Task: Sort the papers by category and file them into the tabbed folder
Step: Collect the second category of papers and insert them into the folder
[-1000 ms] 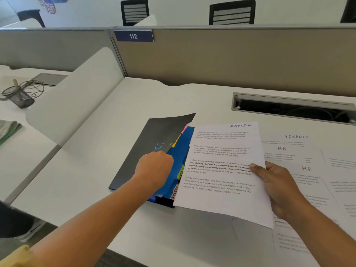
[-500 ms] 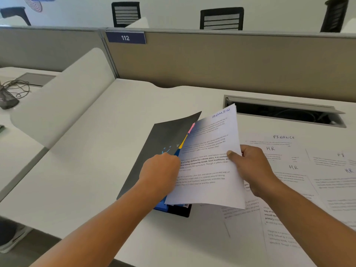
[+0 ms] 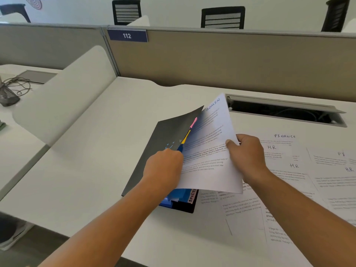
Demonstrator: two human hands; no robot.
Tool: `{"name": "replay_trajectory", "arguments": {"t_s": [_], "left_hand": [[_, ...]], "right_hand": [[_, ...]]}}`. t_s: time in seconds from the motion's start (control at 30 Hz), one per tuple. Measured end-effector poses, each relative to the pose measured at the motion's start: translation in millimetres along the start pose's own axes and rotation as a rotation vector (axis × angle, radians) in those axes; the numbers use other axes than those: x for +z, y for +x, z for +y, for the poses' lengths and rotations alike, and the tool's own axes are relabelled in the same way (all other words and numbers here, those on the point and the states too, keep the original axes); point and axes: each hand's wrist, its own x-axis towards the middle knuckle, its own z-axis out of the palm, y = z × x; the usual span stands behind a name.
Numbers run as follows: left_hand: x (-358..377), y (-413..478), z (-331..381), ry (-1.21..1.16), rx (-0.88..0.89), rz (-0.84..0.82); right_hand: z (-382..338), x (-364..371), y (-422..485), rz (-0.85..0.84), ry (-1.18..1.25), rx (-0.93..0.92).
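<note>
A black tabbed folder (image 3: 163, 135) lies on the white desk, its cover lifted. Pink, yellow and blue tabs show along its inner edge, and blue dividers stick out at the bottom. My left hand (image 3: 163, 168) grips the folder's cover and dividers at the opening. My right hand (image 3: 246, 155) pinches the right edge of a white sheet headed ADMIN (image 3: 210, 147). The sheet is tilted, with its left edge inside the folder's opening. Loose papers headed FINANCE (image 3: 284, 136) and HR (image 3: 294, 166) lie spread on the desk to the right.
A cable slot (image 3: 285, 112) is open in the desk behind the papers. A beige partition (image 3: 231, 60) marked 112 closes the back. A white side divider (image 3: 63, 101) stands to the left, with cables on the desk beyond it.
My right hand has swung the ADMIN sheet leftwards and tilted it, so its left edge went into the folder. My left hand has stayed at the folder's opening.
</note>
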Motion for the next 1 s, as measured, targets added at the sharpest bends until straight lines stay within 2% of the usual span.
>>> {"name": "replay_trajectory", "arguments": {"t_s": [0.07, 0.27, 0.53, 0.77, 1.0], "left_hand": [[-1.0, 0.8, 0.0, -0.012, -0.004, 0.007], [-1.3, 3.7, 5.6, -0.015, -0.035, 0.036], [0.9, 5.7, 9.2, -0.068, -0.051, 0.040], [2.9, 8.0, 11.9, -0.112, -0.063, 0.016], [5.2, 11.4, 11.3, -0.092, -0.077, -0.001]], "right_hand": [[0.2, 0.6, -1.5, 0.010, 0.013, -0.001], [9.0, 26.4, -16.5, -0.112, 0.035, -0.031], [26.4, 49.2, -27.4, -0.128, 0.058, 0.049], [23.7, 63.3, -26.5, -0.103, 0.044, 0.015], [12.4, 77.8, -18.8, -0.214, 0.021, 0.004]]}}
